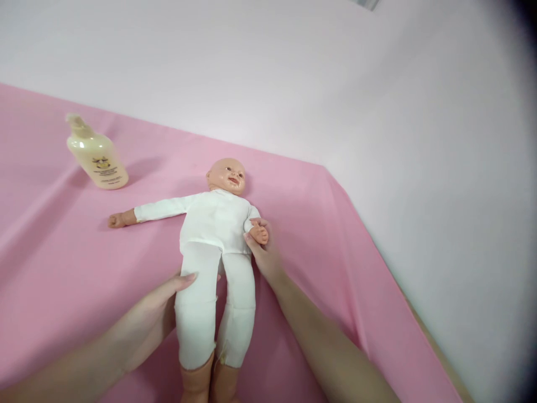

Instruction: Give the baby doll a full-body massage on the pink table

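A baby doll (216,221) with a white cloth body and a bald plastic head lies face up on a pink cloth (310,224). My left hand (168,296) is wrapped round the doll's thigh on the left, thumb on top and fingertips showing between the legs. At the doll's other side, my right hand (265,254) grips its bent arm near the small plastic hand, with thumb and fingers around it. The doll's other arm stretches out to the left. Its feet are cut off by the bottom edge of the view.
A pale yellow pump bottle (98,157) with a printed label stands on the cloth at the left, beyond the doll's outstretched arm. The cloth's edges run behind the doll and down the right side. Past them is a plain whitish surface (419,140).
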Demonstrator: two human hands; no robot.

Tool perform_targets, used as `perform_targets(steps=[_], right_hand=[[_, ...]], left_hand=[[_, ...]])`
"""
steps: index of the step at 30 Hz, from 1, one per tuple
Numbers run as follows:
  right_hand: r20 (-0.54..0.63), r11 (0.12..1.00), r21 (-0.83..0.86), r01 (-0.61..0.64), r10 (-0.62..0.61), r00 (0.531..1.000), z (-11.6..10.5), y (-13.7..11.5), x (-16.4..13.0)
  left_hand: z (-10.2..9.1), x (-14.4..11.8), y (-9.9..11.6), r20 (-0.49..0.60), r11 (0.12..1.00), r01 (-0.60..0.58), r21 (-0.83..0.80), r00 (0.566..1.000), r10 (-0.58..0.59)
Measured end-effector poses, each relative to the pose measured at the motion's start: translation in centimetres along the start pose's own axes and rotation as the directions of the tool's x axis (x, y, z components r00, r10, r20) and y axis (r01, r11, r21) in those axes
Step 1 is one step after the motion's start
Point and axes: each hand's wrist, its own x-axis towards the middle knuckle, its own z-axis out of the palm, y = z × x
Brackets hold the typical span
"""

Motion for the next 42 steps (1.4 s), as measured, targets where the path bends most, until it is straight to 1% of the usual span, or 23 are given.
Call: perform_targets(steps=[6,12,17,29,42], right_hand=[[-0.013,1.000,0.003,0.009,-0.009,1.000,0.04,0.16,0.01],[-0.009,1.000,-0.008,0.003,-0.003,1.000,0.01,0.08,-0.03],[-0.002,1.000,0.014,-0.001,0.001,1.000,0.04,0.04,-0.02],[0.007,1.000,0.008,-0.010,0.010,1.000,-0.02,0.15,-0.01],[-0.004,1.000,0.018,0.014,-0.014,1.000,0.02,0.27,0.03]], left_hand=[[0.10,0.00,0.06,0.006,1.000,0.003,-0.009,1.000,-0.003],[0.04,0.08,-0.03,-0.008,1.000,0.004,-0.014,1.000,-0.004],[0.12,-0.05,0.02,-0.021,1.000,0.014,0.005,1.000,-0.014],[0.04,0.05,0.01,-0.008,1.000,-0.002,0.002,1.000,0.002],[-0.35,0.39,-0.23,0.006,1.000,-0.012,-0.001,1.000,0.012]])
